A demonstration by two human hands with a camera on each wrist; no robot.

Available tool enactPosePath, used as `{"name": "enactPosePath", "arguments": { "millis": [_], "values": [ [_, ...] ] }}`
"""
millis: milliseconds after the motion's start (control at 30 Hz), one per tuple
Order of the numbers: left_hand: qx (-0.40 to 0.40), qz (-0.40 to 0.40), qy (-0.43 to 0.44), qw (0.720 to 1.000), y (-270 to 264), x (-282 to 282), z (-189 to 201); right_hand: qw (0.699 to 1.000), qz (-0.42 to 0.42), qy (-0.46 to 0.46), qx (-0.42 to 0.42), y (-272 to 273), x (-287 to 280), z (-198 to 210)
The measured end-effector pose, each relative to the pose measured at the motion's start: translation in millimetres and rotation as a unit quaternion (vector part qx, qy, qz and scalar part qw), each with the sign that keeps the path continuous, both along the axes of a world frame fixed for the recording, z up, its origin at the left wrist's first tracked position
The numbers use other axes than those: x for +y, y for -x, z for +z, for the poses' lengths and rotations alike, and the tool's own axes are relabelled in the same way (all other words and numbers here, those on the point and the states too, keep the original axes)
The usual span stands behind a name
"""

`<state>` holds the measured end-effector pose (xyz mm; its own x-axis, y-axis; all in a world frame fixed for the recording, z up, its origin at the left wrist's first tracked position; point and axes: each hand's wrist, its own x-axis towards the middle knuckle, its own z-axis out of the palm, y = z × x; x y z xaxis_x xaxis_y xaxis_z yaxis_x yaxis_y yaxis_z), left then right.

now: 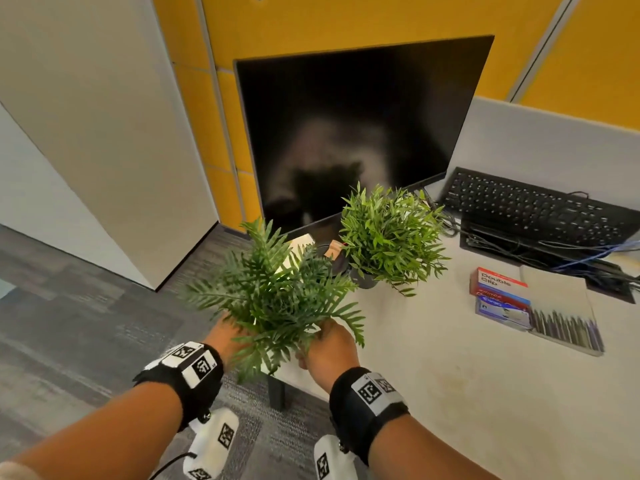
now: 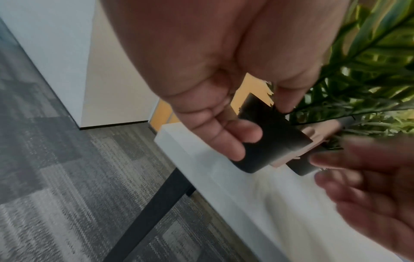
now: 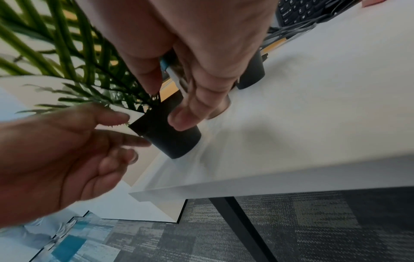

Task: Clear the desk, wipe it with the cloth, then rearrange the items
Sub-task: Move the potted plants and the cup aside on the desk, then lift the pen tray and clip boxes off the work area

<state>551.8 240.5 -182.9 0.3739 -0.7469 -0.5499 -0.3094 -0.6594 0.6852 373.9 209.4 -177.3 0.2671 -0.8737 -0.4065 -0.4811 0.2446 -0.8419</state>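
Both hands are gathered at the near left corner of the desk [image 1: 450, 375], around the dark pot [image 2: 266, 140] of a fern-like plant [image 1: 273, 292]. From the left wrist view, the left hand [image 2: 215, 88] is seen curled onto the pot, with fingers on its side and the thumb near the rim, so the pot is gripped. From the right wrist view, the right hand [image 3: 190, 74] is seen with thumb and fingers closed on the other side of the same pot. Whether the pot rests on the desk corner or is lifted just clear of it cannot be told.

A second plant [image 1: 388, 237] in its own dark pot is set just behind, near the foot of the monitor [image 1: 363, 133]. Toward the far right edge a keyboard [image 1: 540, 209] and a tangle of cables [image 1: 588, 251] are found, and nearer the middle of the right side a stack of small boxes [image 1: 498, 296] is laid beside a notebook [image 1: 561, 306]. No cloth is seen in any view.

The step in hand is judged to be moving this plant, probably as part of clearing the desk. It is best done with the pot kept upright and held low on its sides, not by the fronds, which are likely to bend or pull loose. As the corner is close, the pot should be carried well over a surface before being released, and the neighbouring plant should be given room so that the leaves are not caught.
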Motion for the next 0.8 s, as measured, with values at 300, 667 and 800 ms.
{"name": "enactPosePath", "arguments": {
  "millis": [300, 667, 800],
  "values": [
    [-0.09, -0.213, -0.024, 0.973, 40.6, 81.8, 0.4, 0.994, -0.09, -0.04, -0.039, 90.8, 15.2, 12.9],
    [-0.089, -0.295, 0.166, 0.937, 265.6, -56.0, 68.8, 0.982, -0.183, 0.002, -0.051, 223.4, -22.8, 44.6],
    [-0.113, -0.311, 0.185, 0.925, 334.2, -113.3, 65.0, 0.976, -0.212, 0.026, -0.05, 282.5, -65.3, 42.6]
  ]
}}
